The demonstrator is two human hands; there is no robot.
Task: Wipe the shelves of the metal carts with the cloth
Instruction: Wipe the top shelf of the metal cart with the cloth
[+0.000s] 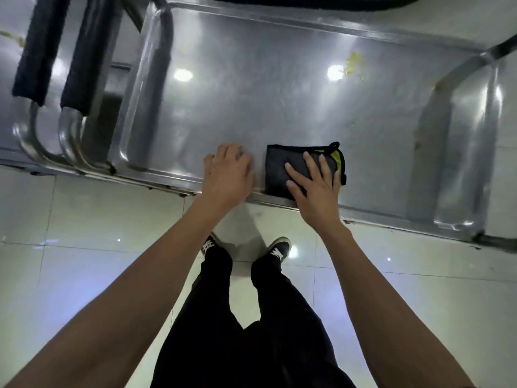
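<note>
My right hand (313, 186) presses flat on the cloth (282, 169); left hand (228, 170), loosely curled, rests empty on the shelf (251, 93) (yellow stain (354, 65), upper right, risks smearing).

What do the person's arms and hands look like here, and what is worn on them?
Both arms are bare from the bottom edge of the frame to the wrist, with no sleeves in view. The left hand and right hand wear no gloves, and no rings, watch or bands are visible. Below them, the person wears black trousers and dark shoes with white markings.
</note>
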